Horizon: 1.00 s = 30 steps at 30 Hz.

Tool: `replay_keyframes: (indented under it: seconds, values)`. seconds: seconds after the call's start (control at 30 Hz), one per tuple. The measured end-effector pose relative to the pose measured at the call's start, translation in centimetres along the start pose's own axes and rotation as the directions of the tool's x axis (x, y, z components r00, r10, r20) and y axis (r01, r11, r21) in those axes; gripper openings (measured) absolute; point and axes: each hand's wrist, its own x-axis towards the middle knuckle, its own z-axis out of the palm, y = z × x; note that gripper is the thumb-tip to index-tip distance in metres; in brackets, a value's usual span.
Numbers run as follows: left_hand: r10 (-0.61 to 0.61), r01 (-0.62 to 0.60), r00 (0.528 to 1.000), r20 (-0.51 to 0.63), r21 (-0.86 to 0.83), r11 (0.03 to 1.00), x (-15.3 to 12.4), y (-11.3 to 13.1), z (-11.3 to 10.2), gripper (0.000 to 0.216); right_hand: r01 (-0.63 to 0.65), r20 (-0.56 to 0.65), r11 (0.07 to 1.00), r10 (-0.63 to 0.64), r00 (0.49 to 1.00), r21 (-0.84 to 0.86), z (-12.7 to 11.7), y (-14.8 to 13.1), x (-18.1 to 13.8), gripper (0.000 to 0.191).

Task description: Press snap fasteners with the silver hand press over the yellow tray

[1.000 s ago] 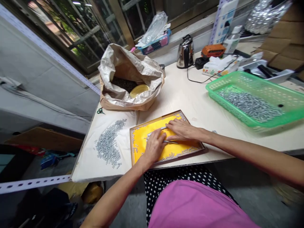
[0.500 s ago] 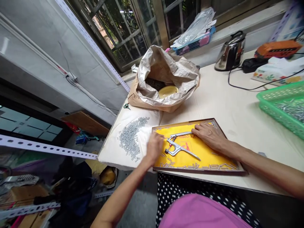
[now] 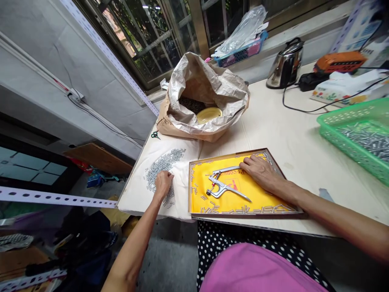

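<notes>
The left hand (image 3: 163, 181) lies on the heap of metal pins (image 3: 164, 161) on the white cloth (image 3: 135, 196); I cannot tell its grip. I think pinching only a few pins is cleaner. The right hand (image 3: 259, 172) rests flat, grip loose, on the pliers (image 3: 223, 187) in the yellow tray (image 3: 191, 190).

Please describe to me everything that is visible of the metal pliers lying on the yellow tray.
The pliers look like bare silver metal, with a small red part near the pivot. They lie flat on the yellow lining of the tray, handles spread open and head toward the tray's left side. The upper handle runs to the right hand, whose fingertips seem to touch its end. The lower handle points to the front right and lies free. Small metal pieces lie around them.
</notes>
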Motion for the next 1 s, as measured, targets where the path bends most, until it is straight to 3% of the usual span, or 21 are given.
replay_keyframes:
  seconds: [0.17,0.3,0.43,0.5,0.63,0.8,0.9,1.0]
  values:
    - [-0.029,0.031,0.998,0.051,-0.039,0.999,1.6,-0.1,-0.9,0.013,-0.074,0.017,0.997,0.074,0.997,-0.023,-1.3,-0.7,-0.2,0.019]
    - [0.021,-0.034,0.998,-0.063,-0.217,0.976,0.5,0.9,-1.7,0.009,-0.098,0.066,0.989,0.092,0.994,0.109,-2.8,-3.0,-1.2,0.024]
    - [0.164,-0.094,0.985,0.048,-0.653,0.751,-3.0,4.1,-1.7,0.029,-0.055,0.212,0.954,-0.009,0.977,0.293,-2.7,-5.7,-1.8,0.024]
    - [0.237,-0.097,0.968,0.086,-0.742,0.663,-4.9,6.2,-1.5,0.032,-0.073,0.270,0.951,-0.011,0.963,0.299,-2.4,-6.2,-1.7,0.018]
    - [0.284,-0.042,0.948,0.147,-0.823,0.566,-7.7,9.2,-1.4,0.029,-0.068,0.276,0.955,-0.015,0.961,0.290,-2.4,-5.0,-1.8,0.021]
    - [0.301,0.106,0.912,0.277,-0.871,0.480,-9.3,11.2,-0.6,0.033,-0.111,0.277,0.977,0.057,0.959,0.184,-2.6,-2.4,-3.1,0.020]
    - [0.327,0.166,0.878,0.349,-0.864,0.476,-9.9,12.7,0.6,0.032,-0.098,0.268,0.988,0.062,0.961,0.122,-2.5,-1.9,-3.6,0.018]
    - [0.367,0.115,0.859,0.357,-0.834,0.540,-10.2,14.1,1.5,0.027,-0.078,0.264,0.991,0.048,0.963,0.104,-2.4,-2.1,-3.7,0.017]
